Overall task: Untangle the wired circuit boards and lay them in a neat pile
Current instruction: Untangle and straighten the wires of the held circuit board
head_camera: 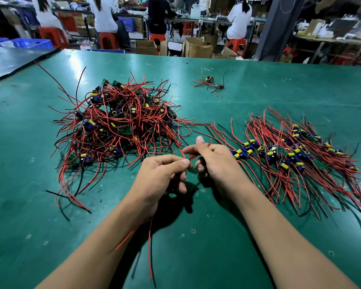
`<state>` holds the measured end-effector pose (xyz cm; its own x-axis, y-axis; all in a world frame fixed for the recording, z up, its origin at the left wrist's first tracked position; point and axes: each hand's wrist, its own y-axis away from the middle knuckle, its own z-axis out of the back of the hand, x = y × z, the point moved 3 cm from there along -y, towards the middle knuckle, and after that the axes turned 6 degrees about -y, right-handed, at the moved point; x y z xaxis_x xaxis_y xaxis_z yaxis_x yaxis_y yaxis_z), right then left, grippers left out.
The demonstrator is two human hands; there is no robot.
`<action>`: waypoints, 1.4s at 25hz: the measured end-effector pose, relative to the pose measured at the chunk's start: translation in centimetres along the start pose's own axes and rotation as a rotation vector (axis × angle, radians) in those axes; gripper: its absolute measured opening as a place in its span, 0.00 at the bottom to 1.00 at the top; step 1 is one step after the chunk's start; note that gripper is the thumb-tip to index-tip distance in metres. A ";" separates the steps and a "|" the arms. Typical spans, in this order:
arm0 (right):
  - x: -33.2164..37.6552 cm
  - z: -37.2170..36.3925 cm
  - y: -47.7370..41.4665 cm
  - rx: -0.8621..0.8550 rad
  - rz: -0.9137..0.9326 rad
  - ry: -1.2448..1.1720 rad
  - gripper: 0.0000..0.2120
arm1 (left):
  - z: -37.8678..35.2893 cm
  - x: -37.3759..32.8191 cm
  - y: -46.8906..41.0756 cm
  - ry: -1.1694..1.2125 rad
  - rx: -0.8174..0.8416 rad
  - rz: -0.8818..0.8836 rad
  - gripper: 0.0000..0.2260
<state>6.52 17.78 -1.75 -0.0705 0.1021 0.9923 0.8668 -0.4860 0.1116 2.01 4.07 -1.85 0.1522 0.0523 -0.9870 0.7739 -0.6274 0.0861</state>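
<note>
Wired circuit boards: tangled heap (115,122) left of centre on green bench (258,65), sorted pile (296,155) at right, strays (209,82) far side. Grip: left hand (163,176) pinches red wire (193,158) thumb-to-forefinger; right hand (215,161) pinches apparently the same strand, thumb raised. Board itself hidden. Hands close together, btwn heap and pile. Recommend: draw leads straight w/o jerking, lay parallel w/ pile.

The left grip (161,176) and right grip (218,161) are showing bare, with short thumbnails (199,139). The left forearm (96,245) at 7 o'clock and the right forearm (279,236) at 5 o'clock are showing bare too.
</note>
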 end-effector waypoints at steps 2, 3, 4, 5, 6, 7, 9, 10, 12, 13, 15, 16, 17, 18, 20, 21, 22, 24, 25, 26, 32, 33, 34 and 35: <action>0.1 0.1 -0.1 -0.049 0.008 -0.025 0.25 | 0.0 0.0 0.0 -0.002 0.005 0.005 0.06; 0.1 -0.1 0.0 -0.063 -0.008 -0.081 0.26 | -0.1 -0.1 0.0 -0.003 0.012 0.006 0.07; 0.1 -0.3 0.0 -0.057 -0.047 -0.181 0.27 | -0.1 -0.1 0.0 -0.005 0.019 0.006 0.07; 0.1 -0.5 0.0 -0.022 -0.109 -0.313 0.29 | -0.1 -0.1 0.0 -0.007 0.026 0.004 0.08; 0.1 -0.5 0.0 0.036 -0.176 -0.442 0.30 | -0.1 -0.2 0.0 -0.009 0.033 0.001 0.08; 0.3 -0.5 0.1 0.099 -0.228 -0.558 0.31 | -0.1 -0.3 0.1 -0.009 0.039 -0.001 0.08; 0.6 -0.4 0.3 0.209 -0.278 -0.765 0.31 | -0.2 -0.3 0.1 0.003 0.048 0.002 0.08; 0.7 -0.4 0.3 0.250 -0.294 -0.852 0.30 | -0.2 -0.3 0.1 0.014 0.052 0.006 0.07; 0.6 -0.5 0.5 0.296 -0.322 -0.946 0.30 | -0.2 -0.3 0.0 0.029 0.051 0.011 0.06; 0.4 -0.6 0.4 0.309 -0.326 -0.950 0.30 | -0.1 -0.3 0.0 0.033 0.042 0.011 0.06; 0.2 -0.7 0.3 0.304 -0.296 -0.866 0.29 | 0.1 -0.3 0.0 0.044 0.008 0.010 0.06; 0.2 -0.7 0.3 0.278 -0.262 -0.764 0.27 | 0.2 -0.2 -0.1 0.050 -0.011 0.014 0.05; 0.1 -0.8 0.4 0.245 -0.221 -0.624 0.26 | 0.2 -0.2 -0.2 0.055 -0.025 0.021 0.05; -0.2 -1.1 0.6 0.220 -0.185 -0.480 0.25 | 0.2 -0.2 -0.2 0.065 -0.034 0.029 0.05; -0.7 -2.0 1.0 0.219 -0.127 -0.276 0.21 | 0.1 -0.1 -0.3 0.103 -0.039 0.044 0.05; -0.8 -2.4 1.2 0.227 -0.102 -0.239 0.18 | 0.1 -0.1 -0.4 0.119 -0.033 0.051 0.05; -0.8 -2.7 1.4 0.225 -0.082 -0.241 0.16 | 0.1 -0.1 -0.4 0.123 -0.019 0.058 0.05; -0.6 -2.6 1.4 0.210 -0.054 -0.295 0.16 | 0.0 -0.2 -0.4 0.097 0.034 0.064 0.05; -0.5 -2.5 1.4 0.205 -0.046 -0.319 0.16 | 0.0 -0.3 -0.3 0.082 0.061 0.062 0.06; -0.4 -2.5 1.4 0.205 -0.037 -0.338 0.15 | 0.1 -0.4 -0.3 0.078 0.079 0.060 0.07; 0.4 -0.2 0.4 -0.066 0.164 -0.074 0.16 | 0.1 -0.3 -0.1 0.039 0.098 0.054 0.09; 0.4 0.3 0.2 -0.099 0.171 -0.052 0.17 | 0.0 -0.2 -0.1 0.028 0.102 0.050 0.08; 0.4 0.6 0.1 -0.119 0.168 -0.035 0.20 | -0.1 -0.1 -0.1 0.020 0.103 0.049 0.08; 0.3 0.7 0.0 -0.132 0.158 -0.024 0.23 | -0.1 -0.1 -0.1 0.013 0.101 0.051 0.08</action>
<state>6.89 18.40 -1.50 0.0747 0.0351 0.9966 0.7939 -0.6069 -0.0381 1.99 4.25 -1.72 0.1982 0.0274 -0.9798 0.6989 -0.7048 0.1217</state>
